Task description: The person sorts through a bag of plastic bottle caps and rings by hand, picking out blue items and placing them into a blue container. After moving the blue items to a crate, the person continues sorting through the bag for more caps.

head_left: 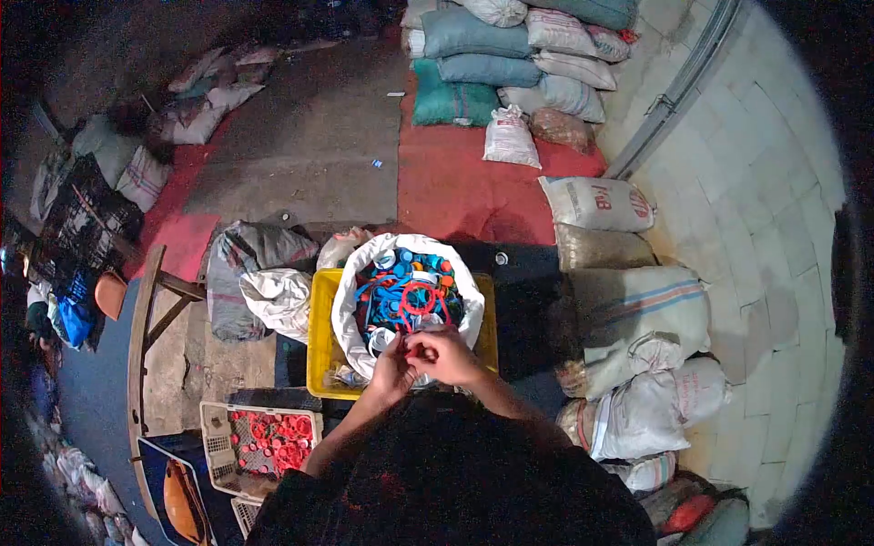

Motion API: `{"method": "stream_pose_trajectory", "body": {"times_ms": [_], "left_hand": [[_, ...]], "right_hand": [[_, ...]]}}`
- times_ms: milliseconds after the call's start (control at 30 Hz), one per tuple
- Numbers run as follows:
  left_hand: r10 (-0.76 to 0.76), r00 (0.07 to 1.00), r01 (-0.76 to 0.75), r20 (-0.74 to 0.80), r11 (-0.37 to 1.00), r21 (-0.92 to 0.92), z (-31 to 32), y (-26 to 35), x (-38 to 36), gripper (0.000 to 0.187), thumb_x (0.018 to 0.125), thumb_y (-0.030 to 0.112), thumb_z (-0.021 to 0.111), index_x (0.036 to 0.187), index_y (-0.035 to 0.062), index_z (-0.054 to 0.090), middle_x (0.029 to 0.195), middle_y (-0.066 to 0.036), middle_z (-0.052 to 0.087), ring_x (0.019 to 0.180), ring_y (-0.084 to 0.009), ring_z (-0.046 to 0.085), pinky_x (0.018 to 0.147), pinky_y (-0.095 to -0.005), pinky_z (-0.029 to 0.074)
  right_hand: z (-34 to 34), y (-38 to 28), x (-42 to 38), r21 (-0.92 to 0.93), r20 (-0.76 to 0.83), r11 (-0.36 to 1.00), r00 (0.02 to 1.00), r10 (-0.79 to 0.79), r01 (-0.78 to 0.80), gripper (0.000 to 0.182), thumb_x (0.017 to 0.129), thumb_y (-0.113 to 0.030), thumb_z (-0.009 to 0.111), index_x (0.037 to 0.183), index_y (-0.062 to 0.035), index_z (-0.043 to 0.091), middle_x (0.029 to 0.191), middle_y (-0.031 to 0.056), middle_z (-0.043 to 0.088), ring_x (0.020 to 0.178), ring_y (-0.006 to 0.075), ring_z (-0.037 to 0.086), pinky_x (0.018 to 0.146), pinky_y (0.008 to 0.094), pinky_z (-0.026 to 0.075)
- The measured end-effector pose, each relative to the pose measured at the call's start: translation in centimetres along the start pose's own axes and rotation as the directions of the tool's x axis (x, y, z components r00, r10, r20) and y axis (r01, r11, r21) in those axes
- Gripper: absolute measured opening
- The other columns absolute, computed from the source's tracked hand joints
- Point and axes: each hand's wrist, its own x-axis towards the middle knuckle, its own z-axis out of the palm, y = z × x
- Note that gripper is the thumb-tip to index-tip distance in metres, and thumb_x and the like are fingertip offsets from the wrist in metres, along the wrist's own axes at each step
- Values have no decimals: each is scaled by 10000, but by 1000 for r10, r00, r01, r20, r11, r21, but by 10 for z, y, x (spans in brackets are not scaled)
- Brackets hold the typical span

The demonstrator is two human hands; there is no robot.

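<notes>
My left hand [391, 371] and my right hand [442, 358] meet at the near rim of an open white sack [467, 289], fingers closed together on a small red plastic piece [412, 351]. Most of that piece is hidden by the fingers. Blue, orange, red and white plastic caps and rings [387, 293] fill the sack. A larger red ring [421, 298] lies on top of them, just beyond my fingertips. Around the sack stands a yellow crate [321, 329], with some clear plastic bits between the two.
A cream basket [215, 451] with red caps [273, 439] stands at my lower left, near a wooden frame [138, 355]. Filled sacks line the right wall [651, 309] and are stacked at the back [478, 41]. A grey sack [246, 273] lies left of the crate.
</notes>
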Motion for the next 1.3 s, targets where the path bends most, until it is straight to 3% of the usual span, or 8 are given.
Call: {"method": "stream_pose_trajectory", "body": {"times_ms": [67, 167, 267, 400, 700, 933, 1100, 1300], "left_hand": [[6, 999, -7, 41, 1000, 0, -21, -6, 14, 452, 1076, 402, 355, 1227, 36, 573, 1090, -77, 659, 949, -210, 654, 828, -334, 561], [41, 991, -38, -124, 999, 19, -8, 1, 0, 384, 1086, 363, 343, 1149, 72, 587, 962, -45, 635, 809, -170, 607, 695, -289, 516], [79, 990, -79, -121, 997, 2, -19, 11, -13, 314, 1070, 340, 397, 958, 108, 576, 829, -10, 585, 696, -128, 540, 589, -252, 419], [234, 924, -188, -302, 967, 174, -59, 14, -30, 299, 1035, 339, 453, 855, 131, 570, 791, -21, 599, 687, -137, 546, 553, -279, 387], [296, 913, -220, -280, 937, 272, -68, 8, -39, 279, 1012, 314, 480, 883, 98, 601, 825, -39, 629, 755, -160, 585, 723, -316, 475], [308, 922, -257, -234, 940, 225, -67, 10, -43, 263, 1023, 263, 463, 881, 82, 590, 820, -48, 620, 724, -161, 570, 690, -291, 459], [310, 926, -268, -217, 942, 204, -69, 9, -37, 271, 1022, 246, 461, 862, 67, 587, 791, -55, 615, 694, -163, 565, 664, -291, 444], [280, 938, -219, -203, 936, 277, -82, 9, -32, 274, 1000, 258, 475, 847, 66, 597, 772, -56, 616, 684, -164, 566, 663, -290, 438]], "right_hand": [[4, 8, -1, -56, -72, 985, 983, -166, 162, 284, 842, -121, 766, 1078, 6, 671, 1111, 133, 680, 1006, 200, 668, 842, 347, 534], [-3, 10, 2, 139, -238, 984, 968, -79, 115, 410, 835, -146, 778, 1184, 7, 625, 1169, 162, 665, 1116, 259, 630, 952, 394, 493], [-8, 51, 6, 17, -430, 999, 901, 47, -44, 617, 814, -214, 807, 1328, -16, 528, 1229, 199, 625, 1178, 310, 597, 997, 410, 463], [-17, 25, 1, -616, -7, 782, 994, 110, -90, 748, 793, -295, 785, 1437, -87, 467, 1317, 258, 563, 1166, 422, 584, 983, 468, 477], [28, 56, 84, -432, -47, 893, 991, 122, -130, 762, 860, -293, 744, 1520, -322, 364, 1360, 296, 529, 1152, 477, 596, 937, 509, 524], [-21, 59, 76, -360, -222, 932, 974, -46, -37, 702, 797, -100, 742, 1439, -209, 481, 1267, 182, 590, 1083, 410, 617, 906, 465, 518], [-12, 105, 35, -389, -303, 919, 951, -60, -66, 114, 789, -117, 738, 875, -73, 679, 904, 126, 697, 865, 356, 666, 757, 463, 517], [26, 69, 38, -277, -191, 960, 981, -20, -34, 152, 832, -181, 711, 933, -68, 706, 915, 142, 687, 857, 349, 669, 744, 450, 533]]}}
